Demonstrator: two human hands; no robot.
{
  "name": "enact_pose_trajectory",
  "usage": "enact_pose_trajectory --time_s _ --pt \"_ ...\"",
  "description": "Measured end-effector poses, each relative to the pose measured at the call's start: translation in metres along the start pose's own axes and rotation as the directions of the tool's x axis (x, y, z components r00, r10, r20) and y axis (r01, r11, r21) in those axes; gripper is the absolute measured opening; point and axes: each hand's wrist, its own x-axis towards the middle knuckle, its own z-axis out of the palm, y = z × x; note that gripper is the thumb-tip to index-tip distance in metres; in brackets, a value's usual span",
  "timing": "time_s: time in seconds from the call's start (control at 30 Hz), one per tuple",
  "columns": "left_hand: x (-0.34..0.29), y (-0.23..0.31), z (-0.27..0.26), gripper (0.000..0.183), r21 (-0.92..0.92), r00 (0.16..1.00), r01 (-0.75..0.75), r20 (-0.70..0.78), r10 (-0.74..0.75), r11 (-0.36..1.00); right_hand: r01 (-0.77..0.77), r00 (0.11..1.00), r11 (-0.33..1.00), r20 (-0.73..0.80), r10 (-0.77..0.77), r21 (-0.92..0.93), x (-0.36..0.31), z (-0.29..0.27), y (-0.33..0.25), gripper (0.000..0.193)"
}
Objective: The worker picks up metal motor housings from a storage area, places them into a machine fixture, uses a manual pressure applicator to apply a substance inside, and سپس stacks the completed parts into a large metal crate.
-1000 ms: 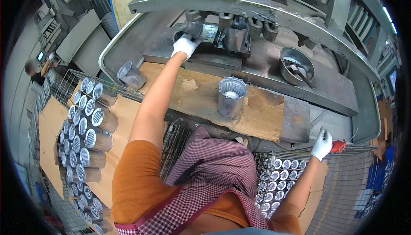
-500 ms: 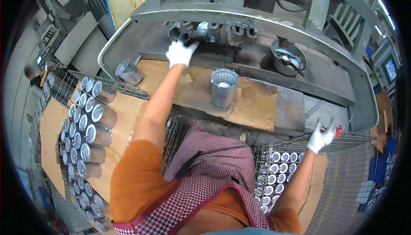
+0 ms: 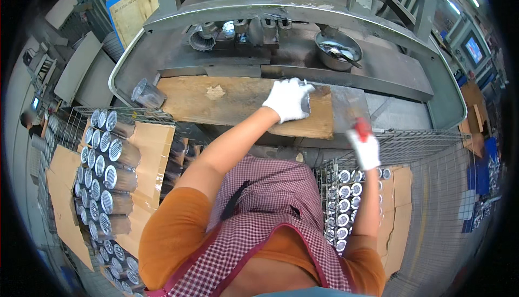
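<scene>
In its white glove, my left hand [image 3: 288, 101] is closed over a grey metal cup [image 3: 306, 104] on the cardboard-covered bench [image 3: 238, 99]. The hand hides most of that cup. My right hand [image 3: 365, 151], also gloved, is closed around a red-handled tool [image 3: 361, 128] to the right of the cup. The tool's far end is smeared by motion, so its kind does not show. A ribbed metal cup [image 3: 202, 39] sits at the machine's fixture beyond the bench. Another grey cup [image 3: 147, 94] lies tilted at the bench's left end.
Stacked metal cups [image 3: 116, 178] lie on cardboard at the left. A wire basket [image 3: 330, 199] with rows of cups stands at the right. A metal bowl [image 3: 338, 53] with tools in it rests behind the bench. A machine frame bar [image 3: 281, 11] crosses the far side.
My left hand has come from the machine fixture to the cup on the bench and closed on it. My right hand has moved left, raising the red-handled tool beside the cup.
</scene>
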Motion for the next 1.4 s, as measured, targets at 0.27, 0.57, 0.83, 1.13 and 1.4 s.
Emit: enact_pose_trajectory --time_s 0.27,0.57,0.83,1.13,1.4 --pt "-0.012 0.004 0.01 0.056 0.051 0.984 -0.043 -0.17 0.051 0.998 -0.131 0.952 0.966 0.298 0.061 0.223 -0.019 0.076 0.001 0.044" --pt "-0.037 -0.024 0.023 0.06 -0.13 0.864 -0.133 -0.5 0.051 0.983 -0.005 0.921 0.981 0.384 -0.072 0.194 -0.027 0.088 -0.045 0.041" --pt "-0.042 -0.033 0.036 0.066 -0.066 0.795 -0.171 -0.599 0.098 0.983 0.169 0.936 0.958 0.341 -0.083 -0.23 -0.015 0.077 -0.054 0.059" --pt "-0.048 -0.035 0.04 0.063 -0.058 0.718 -0.274 -0.677 0.164 0.96 0.186 0.918 0.965 0.384 -0.104 -0.183 -0.029 0.076 -0.062 0.055" --pt "-0.053 -0.05 0.043 0.069 -0.267 0.683 -0.279 -0.73 -0.005 0.922 0.228 0.916 0.973 0.335 -0.222 0.023 -0.024 0.09 -0.067 0.054"
